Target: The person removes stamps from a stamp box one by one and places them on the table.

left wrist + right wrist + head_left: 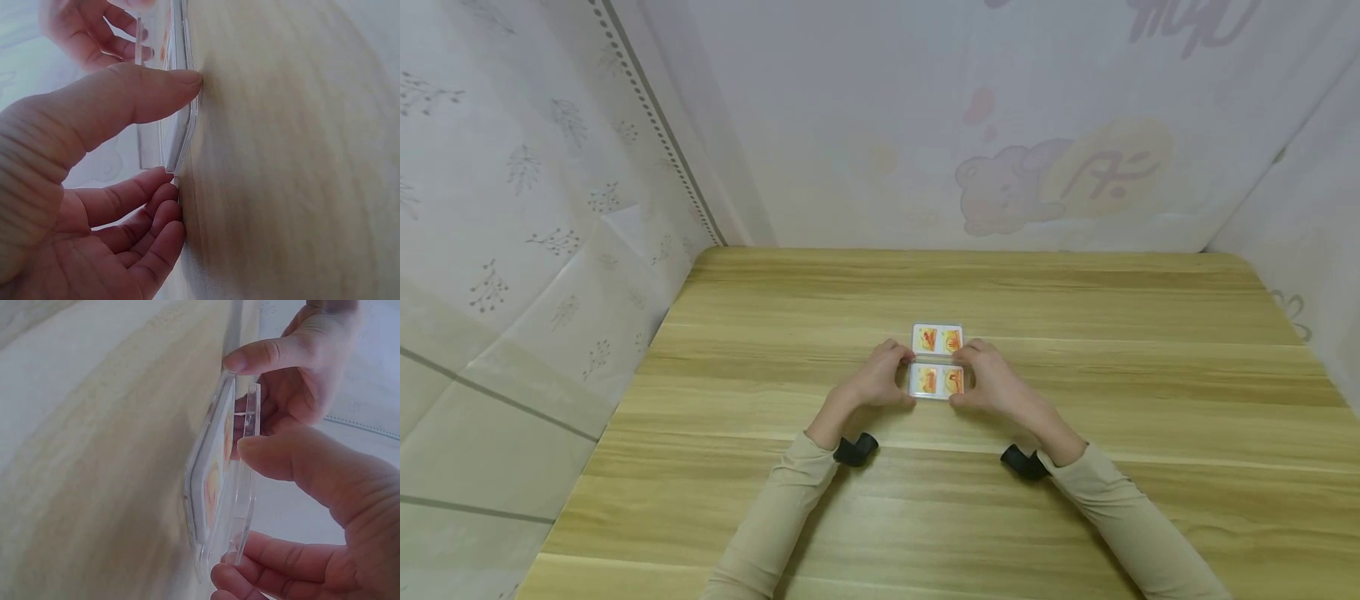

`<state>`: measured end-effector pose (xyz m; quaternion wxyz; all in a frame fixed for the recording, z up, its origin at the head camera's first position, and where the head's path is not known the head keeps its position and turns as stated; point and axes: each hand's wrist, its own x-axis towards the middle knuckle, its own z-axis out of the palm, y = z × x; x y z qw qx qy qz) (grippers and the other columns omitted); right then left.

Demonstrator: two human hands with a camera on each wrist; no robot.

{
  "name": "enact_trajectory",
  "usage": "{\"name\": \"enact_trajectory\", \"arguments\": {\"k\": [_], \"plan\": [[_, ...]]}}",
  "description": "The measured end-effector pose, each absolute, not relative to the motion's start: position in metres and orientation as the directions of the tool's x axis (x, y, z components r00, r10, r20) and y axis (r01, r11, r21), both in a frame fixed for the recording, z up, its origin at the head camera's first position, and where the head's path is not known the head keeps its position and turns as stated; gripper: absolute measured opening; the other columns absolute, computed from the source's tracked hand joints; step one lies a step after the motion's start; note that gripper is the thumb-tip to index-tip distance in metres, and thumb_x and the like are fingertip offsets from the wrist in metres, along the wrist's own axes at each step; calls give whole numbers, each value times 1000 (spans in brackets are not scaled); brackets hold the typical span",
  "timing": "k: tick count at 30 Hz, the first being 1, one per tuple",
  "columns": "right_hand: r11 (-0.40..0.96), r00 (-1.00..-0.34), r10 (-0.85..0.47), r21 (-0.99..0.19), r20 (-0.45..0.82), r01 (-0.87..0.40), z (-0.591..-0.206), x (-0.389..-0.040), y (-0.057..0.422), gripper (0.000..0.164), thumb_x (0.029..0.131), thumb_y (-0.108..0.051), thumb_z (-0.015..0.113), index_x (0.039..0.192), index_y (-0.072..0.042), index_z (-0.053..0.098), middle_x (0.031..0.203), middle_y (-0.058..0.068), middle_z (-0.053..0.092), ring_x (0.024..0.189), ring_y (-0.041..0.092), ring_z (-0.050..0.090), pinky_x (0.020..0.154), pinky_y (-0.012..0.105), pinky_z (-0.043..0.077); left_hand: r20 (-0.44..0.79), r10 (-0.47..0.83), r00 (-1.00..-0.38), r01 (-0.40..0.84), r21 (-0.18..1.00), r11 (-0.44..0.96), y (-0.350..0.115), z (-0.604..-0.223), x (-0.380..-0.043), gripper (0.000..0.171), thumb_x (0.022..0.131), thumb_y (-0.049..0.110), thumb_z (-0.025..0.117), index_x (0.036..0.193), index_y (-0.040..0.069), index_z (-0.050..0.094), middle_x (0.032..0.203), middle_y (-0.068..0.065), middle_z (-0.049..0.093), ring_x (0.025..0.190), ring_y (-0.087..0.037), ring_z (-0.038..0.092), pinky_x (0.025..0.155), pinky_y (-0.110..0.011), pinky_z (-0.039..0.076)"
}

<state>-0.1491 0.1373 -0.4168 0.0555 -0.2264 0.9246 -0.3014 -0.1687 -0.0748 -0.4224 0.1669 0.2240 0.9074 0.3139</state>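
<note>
A small clear plastic case [937,361] lies flat on the table, with orange and yellow pictures on white panels in a far and a near row. My left hand [880,377] grips its left side, thumb at the near edge and fingertips at the far one. In the right wrist view, a clear cover [242,500] stands a little apart from the picture-bearing base [203,481]. My right hand [996,383] pinches this cover at the right side between thumb and curled fingers. The left wrist view shows my left thumb [165,87] pressed on the base's edge.
The wood-grain table [1075,308] spreads around the case on all sides. Behind it hangs a pale printed curtain [850,125], with another patterned sheet [550,208] at the left. Black wrist pieces [857,450] sit under both cuffs.
</note>
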Motion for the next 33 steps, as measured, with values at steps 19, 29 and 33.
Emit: {"name": "enact_trajectory", "arguments": {"k": [19, 29, 33], "plan": [[728, -894, -443, -551, 76, -407, -416, -145, 161, 60, 64, -14, 82, 112, 13, 57, 109, 22, 57, 98, 34, 54, 87, 47, 46, -148, 531, -834, 319, 656, 684, -76, -423, -169, 58, 67, 7, 82, 116, -6, 53, 111, -13, 48, 107, -27, 44, 97, -37, 39], [752, -904, -425, -534, 56, -386, -412, -143, 175, 60, 65, -13, 79, 114, 12, 56, 111, 23, 55, 97, 33, 53, 86, 46, 47, -141, 520, -843, 318, 648, 692, -76, -425, -169, 57, 66, 7, 82, 114, -5, 54, 110, -13, 49, 106, -26, 45, 96, -36, 40], [754, -904, -423, -529, 62, -389, -412, -142, 182, 61, 66, -14, 79, 115, 12, 56, 112, 23, 55, 102, 37, 53, 90, 49, 45, -139, 522, -842, 321, 648, 690, -76, -424, -170, 57, 66, 7, 82, 114, -5, 54, 110, -13, 49, 106, -27, 45, 96, -37, 40]]}}
